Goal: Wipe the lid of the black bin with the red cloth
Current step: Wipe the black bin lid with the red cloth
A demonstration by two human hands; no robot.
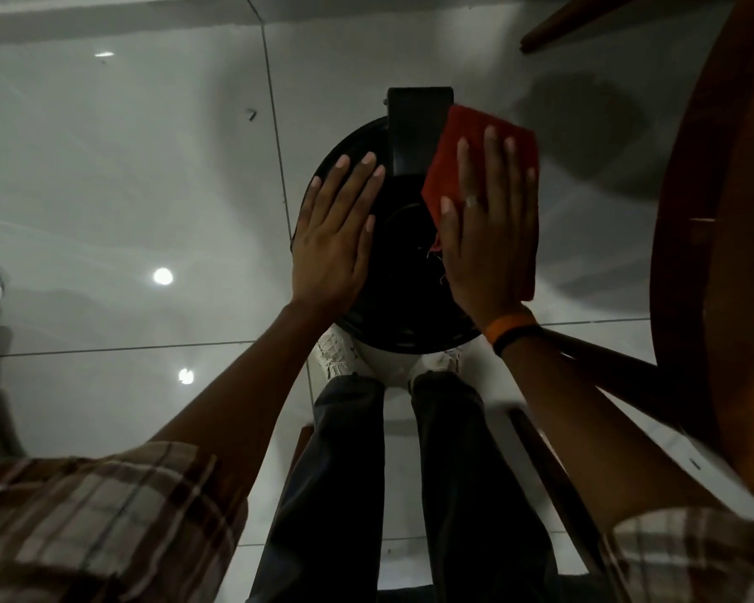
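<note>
A round black bin lid [403, 254] faces up at me from the glossy tiled floor, with its black hinge block [416, 124] at the far side. My left hand [334, 237] lies flat on the lid's left half, fingers spread, holding nothing. My right hand [488, 237] presses flat on the red cloth [462, 128], which covers the lid's right half and overhangs its right edge. The lid's right rim is hidden under cloth and hand.
A round wooden table [723, 237] stands close on the right, with its dark legs [606, 363] reaching toward the bin. My feet in white shoes [336, 354] stand just in front of the bin. Grey floor tiles [127, 189] stretch away to the left.
</note>
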